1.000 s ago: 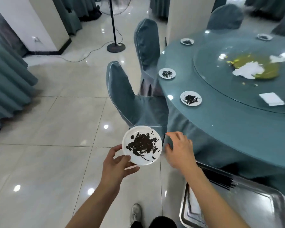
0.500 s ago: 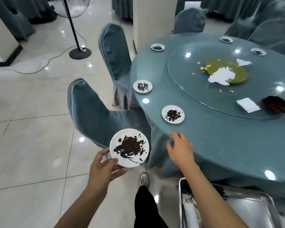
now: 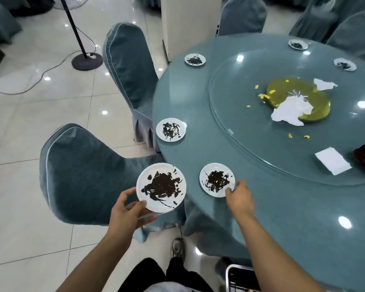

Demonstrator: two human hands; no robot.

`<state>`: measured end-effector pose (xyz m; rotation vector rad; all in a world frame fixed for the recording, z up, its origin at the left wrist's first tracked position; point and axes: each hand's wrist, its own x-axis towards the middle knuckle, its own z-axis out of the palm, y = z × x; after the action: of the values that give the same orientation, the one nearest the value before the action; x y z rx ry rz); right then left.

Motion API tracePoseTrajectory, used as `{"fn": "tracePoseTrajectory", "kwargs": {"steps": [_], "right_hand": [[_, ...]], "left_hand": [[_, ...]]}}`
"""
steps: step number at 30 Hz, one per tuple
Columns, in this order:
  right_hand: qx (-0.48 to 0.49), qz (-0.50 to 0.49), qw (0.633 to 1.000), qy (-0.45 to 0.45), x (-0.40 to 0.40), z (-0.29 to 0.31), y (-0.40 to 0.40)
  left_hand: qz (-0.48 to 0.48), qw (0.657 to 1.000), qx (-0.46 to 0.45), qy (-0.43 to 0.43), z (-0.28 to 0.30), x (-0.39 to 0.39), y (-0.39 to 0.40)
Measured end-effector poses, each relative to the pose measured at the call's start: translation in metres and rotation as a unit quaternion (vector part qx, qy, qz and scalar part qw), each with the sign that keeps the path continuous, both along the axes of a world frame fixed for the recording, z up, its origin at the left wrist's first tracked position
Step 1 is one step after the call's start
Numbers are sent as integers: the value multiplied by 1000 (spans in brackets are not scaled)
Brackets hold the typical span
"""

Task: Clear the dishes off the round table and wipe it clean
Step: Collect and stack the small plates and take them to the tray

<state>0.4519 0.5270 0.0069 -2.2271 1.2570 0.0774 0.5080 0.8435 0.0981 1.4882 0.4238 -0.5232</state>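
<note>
Head view: small white plate [image 3: 217, 179], smeared dark, lies at the desk [image 3: 282, 197] edge, the right hand's [image 3: 239, 198] grip just touching its near rim, whether pinching yet I cannot tell. It looks stiff, light, breakable and greasy, so take the clean rim. Left of this, the left hand [image 3: 128, 213] pinches another smeared plate [image 3: 161, 187].

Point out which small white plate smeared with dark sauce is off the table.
The small white sauce-smeared plate gripped by the left hand, held above the chair. The other five sit on the round teal table.
</note>
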Motion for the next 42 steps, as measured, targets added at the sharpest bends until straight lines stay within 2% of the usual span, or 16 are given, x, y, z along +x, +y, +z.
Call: {"fn": "tracePoseTrajectory", "kwargs": {"steps": [5, 8, 11, 14, 16, 19, 22, 28, 37, 42], "right_hand": [[64, -59, 996, 4, 14, -16, -14], [111, -91, 989, -23, 24, -29, -23], [159, -110, 978, -73, 39, -31, -32], [194, -124, 958, -168, 61, -15, -36], [212, -107, 947, -218, 80, 1, -33], [229, -16, 938, -260, 110, 28, -18], [211, 77, 941, -255, 133, 45, 2], [169, 166, 946, -223, 172, 45, 24], [144, 222, 945, -191, 221, 39, 34], [72, 190, 972, -117, 267, 18, 14]], "left_hand": [[7, 1000, 13, 18, -6, 26, -13], [7, 999, 18, 27, -7, 39, -19], [11, 999, 14, 39, -10, 52, -28], [11, 999, 11, 47, -12, 68, -40], [9, 999, 5, 46, -12, 79, -48], [1, 999, -9, 44, -10, 94, -58], [-6, 998, -34, 44, -7, 108, -65], [-13, 997, -66, 33, -2, 136, -67], [42, 997, -65, 32, -9, 164, -63], [70, 996, -46, 37, -14, 170, -54]]}}
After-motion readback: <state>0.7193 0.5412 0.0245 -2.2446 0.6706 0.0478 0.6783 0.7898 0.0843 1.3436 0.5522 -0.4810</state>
